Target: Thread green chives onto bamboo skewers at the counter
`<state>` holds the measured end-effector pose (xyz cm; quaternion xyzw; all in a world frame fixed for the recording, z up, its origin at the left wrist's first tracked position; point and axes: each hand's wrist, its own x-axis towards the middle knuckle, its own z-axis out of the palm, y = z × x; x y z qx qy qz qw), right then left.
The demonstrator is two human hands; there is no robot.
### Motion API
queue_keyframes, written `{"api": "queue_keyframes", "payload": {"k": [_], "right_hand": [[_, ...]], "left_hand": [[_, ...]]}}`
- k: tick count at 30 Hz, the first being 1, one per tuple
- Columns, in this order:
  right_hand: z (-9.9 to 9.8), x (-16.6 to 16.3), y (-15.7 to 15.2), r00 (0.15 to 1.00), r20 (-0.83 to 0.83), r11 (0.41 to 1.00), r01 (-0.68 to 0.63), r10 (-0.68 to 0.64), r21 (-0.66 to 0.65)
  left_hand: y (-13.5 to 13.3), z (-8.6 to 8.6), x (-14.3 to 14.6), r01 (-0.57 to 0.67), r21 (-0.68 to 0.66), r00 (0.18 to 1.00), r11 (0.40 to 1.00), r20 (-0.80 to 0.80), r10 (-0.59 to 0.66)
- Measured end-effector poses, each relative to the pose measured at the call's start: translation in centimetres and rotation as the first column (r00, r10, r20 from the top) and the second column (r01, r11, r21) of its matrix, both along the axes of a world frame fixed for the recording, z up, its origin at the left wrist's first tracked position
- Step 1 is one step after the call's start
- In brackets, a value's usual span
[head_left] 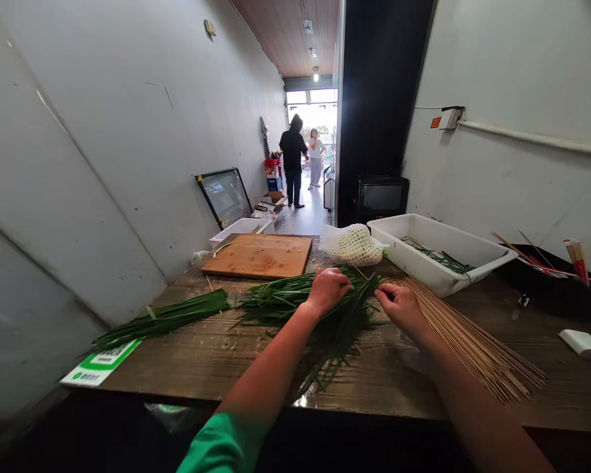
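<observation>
A loose heap of long green chive leaves (pixel 295 302) lies in the middle of the wooden table (pixel 217 361). My left hand (pixel 328 288) rests on the heap with its fingers curled into the leaves. My right hand (pixel 398 303) is beside it at the heap's right edge, fingers pinched on a few leaves and what looks like a thin skewer. A fan of bamboo skewers (pixel 467 335) lies under and to the right of my right wrist. A tidy second bundle of chives (pixel 165 318) lies apart at the left.
A wooden cutting board (pixel 261 256) sits at the back, a white mesh bag (pixel 352 245) beside it, and a white tub (pixel 438 246) holding a few leaves at back right. A dark tray (pixel 551 282) with sticks stands far right. Two people (pixel 300 157) stand down the corridor.
</observation>
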<state>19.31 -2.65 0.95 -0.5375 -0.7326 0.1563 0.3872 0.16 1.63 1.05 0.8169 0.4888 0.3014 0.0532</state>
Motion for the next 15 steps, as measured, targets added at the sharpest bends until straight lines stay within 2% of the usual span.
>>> {"api": "queue_keyframes", "payload": {"k": [2,5,15], "right_hand": [[0.1,-0.1,-0.1,1.000,-0.016,1.000,-0.017,0.017,0.015],[0.2,-0.2,-0.2,0.999,-0.025,0.999,-0.022,0.023,0.044],[0.0,-0.2,-0.1,1.000,-0.027,0.999,-0.002,0.004,0.040]], "left_hand": [[-0.1,0.0,-0.3,0.040,-0.056,0.989,0.998,-0.140,-0.048],[-0.4,-0.2,-0.2,0.068,-0.110,0.968,0.992,-0.235,-0.092],[-1.4,0.7,0.3,0.152,-0.172,0.954,0.973,-0.232,-0.190]]}}
